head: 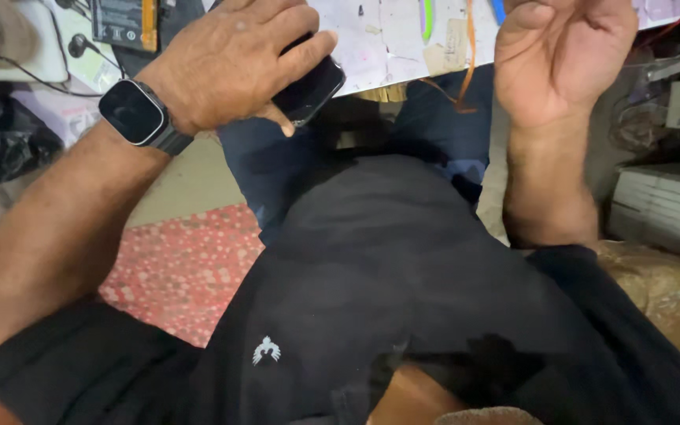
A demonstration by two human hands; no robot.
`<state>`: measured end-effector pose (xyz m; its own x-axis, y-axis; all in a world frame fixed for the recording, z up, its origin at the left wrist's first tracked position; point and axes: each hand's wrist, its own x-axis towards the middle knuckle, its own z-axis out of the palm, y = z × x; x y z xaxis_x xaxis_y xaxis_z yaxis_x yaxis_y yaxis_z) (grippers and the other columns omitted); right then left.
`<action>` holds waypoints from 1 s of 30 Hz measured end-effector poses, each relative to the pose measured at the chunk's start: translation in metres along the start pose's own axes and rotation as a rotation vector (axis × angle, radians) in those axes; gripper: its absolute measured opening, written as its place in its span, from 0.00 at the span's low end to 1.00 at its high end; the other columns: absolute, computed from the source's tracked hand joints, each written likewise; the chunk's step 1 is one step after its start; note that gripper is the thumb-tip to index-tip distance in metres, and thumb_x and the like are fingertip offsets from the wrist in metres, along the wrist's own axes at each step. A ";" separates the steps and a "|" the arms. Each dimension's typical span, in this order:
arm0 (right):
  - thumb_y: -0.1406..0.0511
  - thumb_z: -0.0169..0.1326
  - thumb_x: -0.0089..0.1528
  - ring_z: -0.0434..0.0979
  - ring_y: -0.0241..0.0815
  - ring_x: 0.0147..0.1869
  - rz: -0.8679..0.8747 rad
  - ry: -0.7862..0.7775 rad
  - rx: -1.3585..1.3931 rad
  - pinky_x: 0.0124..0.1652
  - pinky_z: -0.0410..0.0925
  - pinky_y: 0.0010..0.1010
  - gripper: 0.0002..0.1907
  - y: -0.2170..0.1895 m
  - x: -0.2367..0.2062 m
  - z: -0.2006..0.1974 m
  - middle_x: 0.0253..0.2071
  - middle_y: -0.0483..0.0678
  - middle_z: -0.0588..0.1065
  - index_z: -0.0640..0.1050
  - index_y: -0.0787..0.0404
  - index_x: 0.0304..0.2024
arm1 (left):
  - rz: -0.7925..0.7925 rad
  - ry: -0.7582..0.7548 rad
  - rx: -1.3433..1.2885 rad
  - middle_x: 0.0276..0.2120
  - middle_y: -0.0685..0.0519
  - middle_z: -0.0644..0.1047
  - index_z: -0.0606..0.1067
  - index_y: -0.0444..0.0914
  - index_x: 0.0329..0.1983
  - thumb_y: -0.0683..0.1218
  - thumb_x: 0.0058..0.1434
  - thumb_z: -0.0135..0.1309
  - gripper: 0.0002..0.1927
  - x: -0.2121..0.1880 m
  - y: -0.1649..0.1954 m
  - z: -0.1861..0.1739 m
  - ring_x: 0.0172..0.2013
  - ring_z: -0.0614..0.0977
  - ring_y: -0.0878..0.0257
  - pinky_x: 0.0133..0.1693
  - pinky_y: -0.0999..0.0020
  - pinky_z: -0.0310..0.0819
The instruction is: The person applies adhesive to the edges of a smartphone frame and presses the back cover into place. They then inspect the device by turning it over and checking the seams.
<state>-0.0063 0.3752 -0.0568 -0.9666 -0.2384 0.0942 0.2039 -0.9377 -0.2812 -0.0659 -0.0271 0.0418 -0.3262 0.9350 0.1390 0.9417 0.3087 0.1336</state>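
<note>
Cluttered and scuffed, a white workbench fills the top of the head view, with black earphones, a flat phone battery and a green pen lying on it. At its near edge the left hand, a smartwatch on its wrist, grips a dark smartphone, fingers wrapped over the top. Glass-faced and slick, the phone looks light, rigid and fragile; its long edges seem the safest hold. The right hand is raised, loosely curled and empty. No container shows its contents.
</note>
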 end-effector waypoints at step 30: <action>0.60 0.54 0.72 0.78 0.39 0.44 -0.018 0.116 0.116 0.47 0.74 0.27 0.18 0.041 0.004 0.034 0.48 0.52 0.76 0.73 0.62 0.61 | -0.035 0.111 -0.084 0.35 0.49 0.77 0.78 0.38 0.41 0.38 0.61 0.60 0.06 0.135 -0.033 0.049 0.39 0.80 0.49 0.43 0.55 0.69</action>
<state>0.0039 0.3274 -0.0355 -0.9803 -0.1972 -0.0151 0.1969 -0.9660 -0.1677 -0.1367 0.0974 0.0082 -0.3697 0.8977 0.2396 0.9211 0.3203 0.2212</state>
